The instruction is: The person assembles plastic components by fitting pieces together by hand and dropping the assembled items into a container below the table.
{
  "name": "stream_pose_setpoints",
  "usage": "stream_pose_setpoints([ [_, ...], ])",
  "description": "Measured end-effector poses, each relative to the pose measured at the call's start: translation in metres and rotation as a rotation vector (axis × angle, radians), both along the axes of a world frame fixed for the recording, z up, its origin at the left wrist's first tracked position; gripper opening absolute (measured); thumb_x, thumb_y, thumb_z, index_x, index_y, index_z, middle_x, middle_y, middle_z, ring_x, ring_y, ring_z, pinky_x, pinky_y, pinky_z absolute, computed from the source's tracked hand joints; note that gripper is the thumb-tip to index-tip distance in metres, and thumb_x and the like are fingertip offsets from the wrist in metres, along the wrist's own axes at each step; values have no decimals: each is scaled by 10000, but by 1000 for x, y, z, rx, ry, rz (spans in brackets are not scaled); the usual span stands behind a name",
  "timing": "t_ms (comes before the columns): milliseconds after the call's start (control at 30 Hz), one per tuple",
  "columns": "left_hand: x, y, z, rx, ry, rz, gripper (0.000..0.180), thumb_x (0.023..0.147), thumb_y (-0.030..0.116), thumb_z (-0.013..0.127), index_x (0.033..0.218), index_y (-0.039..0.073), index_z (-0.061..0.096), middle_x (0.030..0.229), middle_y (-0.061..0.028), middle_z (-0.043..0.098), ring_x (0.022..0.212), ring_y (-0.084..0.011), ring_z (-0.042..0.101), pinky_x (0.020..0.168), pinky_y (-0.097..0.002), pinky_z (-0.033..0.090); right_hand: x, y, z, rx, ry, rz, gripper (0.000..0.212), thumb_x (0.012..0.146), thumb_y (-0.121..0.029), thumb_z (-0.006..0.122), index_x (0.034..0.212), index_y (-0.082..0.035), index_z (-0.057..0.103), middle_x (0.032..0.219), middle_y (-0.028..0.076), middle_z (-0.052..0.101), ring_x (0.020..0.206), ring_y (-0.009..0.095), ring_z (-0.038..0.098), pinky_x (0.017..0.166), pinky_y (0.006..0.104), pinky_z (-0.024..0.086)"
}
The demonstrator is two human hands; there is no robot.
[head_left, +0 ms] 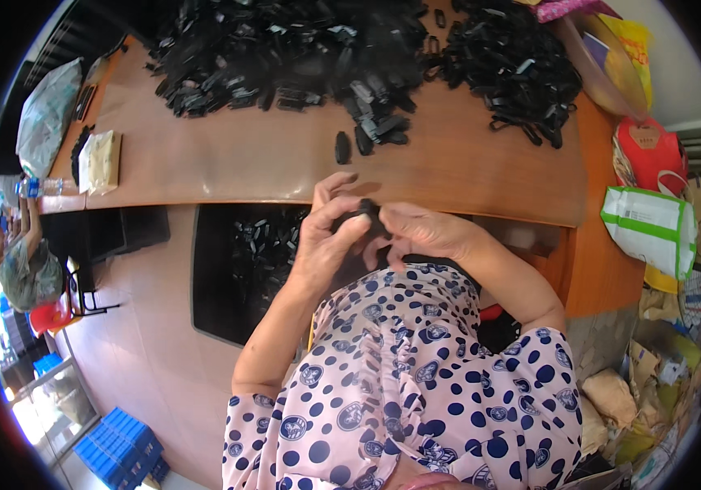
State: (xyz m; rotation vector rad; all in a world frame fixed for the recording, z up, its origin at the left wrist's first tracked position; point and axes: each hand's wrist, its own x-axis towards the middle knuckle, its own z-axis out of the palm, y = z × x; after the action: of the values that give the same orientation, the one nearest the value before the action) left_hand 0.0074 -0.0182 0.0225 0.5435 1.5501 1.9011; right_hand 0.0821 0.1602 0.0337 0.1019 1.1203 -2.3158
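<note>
Just off the near edge of the brown table (228, 167), both my hands meet at a small black piece (369, 207). My left hand (327, 231) pinches it between thumb and forefinger, its other fingers curled loosely. Against its right side, the thumb and fingers of my right hand (432, 233) are drawn together; they hide part of the piece, so its exact kind is unclear. Beyond my hands, two or three loose black oblong pieces (343, 148) lie on the table. Farther back spreads a large pile of similar black pieces (285, 57), with a smaller pile (518, 73) to its right.
Below the table edge, left of my forearm, a dark bin (211, 286) holds more black pieces. Bags, including a white-and-green one (648, 224), crowd the right. A pale package (100, 162) stands at the table's left. Another person (28, 265) sits far left, near blue crates (117, 447).
</note>
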Motion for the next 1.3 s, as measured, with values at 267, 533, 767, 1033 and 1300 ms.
stream_pose_setpoints([
  [267,13,-11,-9,69,-150,5,310,856,309,666,1005,37,668,1375,-152,377,1283,-241,358,1044,-386,312,0,-31,-28,40,66,15,386,983,-381,457,1151,-39,520,884,69,598,700,115,613,534,195,484],
  [533,-15,-81,-12,-773,828,277,308,776,169,709,1047,50,624,1196,-151,522,1145,-308,475,990,-399,350,19,66,12,1265,207,-341,469,862,-241,657,1228,-17,468,1055,191,618,909,290,635,804,371,496],
  [767,-51,14,-3,-694,1178,29,328,843,155,637,1159,105,561,1022,-124,582,895,-342,589,762,-403,467,5,169,-14,2232,286,-270,323,901,-315,583,1092,-60,534,853,181,619,769,337,644,644,432,518],
  [1033,-89,41,-26,-795,1132,90,265,851,120,588,1113,102,559,932,-127,589,806,-337,611,695,-401,488,3,192,-39,1929,693,-518,326,916,-191,554,1202,-69,456,788,142,591,709,290,637,608,386,501],
  [1300,-87,18,-9,-644,877,115,200,814,39,594,1009,38,638,957,-132,570,807,-269,613,710,-352,490,-17,159,4,992,131,-431,373,934,-157,496,1288,-56,433,712,-15,469,596,51,471,493,205,364],
])
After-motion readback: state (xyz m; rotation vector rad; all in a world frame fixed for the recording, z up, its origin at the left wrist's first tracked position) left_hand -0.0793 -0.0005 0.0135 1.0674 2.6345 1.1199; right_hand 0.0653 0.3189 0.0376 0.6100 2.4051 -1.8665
